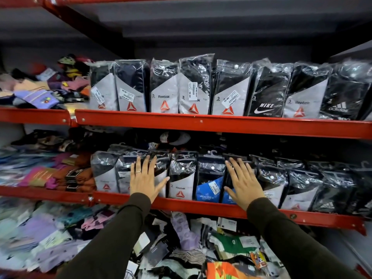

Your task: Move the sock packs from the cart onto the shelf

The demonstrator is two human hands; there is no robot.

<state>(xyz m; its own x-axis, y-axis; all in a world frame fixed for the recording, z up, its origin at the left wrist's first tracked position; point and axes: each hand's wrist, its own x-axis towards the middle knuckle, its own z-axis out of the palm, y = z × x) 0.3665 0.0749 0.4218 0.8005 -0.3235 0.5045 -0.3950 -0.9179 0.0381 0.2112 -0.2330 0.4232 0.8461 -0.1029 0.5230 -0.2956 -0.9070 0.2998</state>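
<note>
Dark sleeves [112, 238] reach in; I have both palms flat on the packs.
My left hand [144, 179] and right hand [244, 185], fingers spread and gripping nothing, press sock packs [182, 178] upright along the middle red shelf [201, 206].

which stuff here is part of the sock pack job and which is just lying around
Part of the job:
- left hand and right hand, flat on the middle-shelf sock packs
- blue Jockey pack
- middle shelf

Just lying about:
- top-shelf packs
- loose coloured socks, far left
- jumbled socks below
</note>
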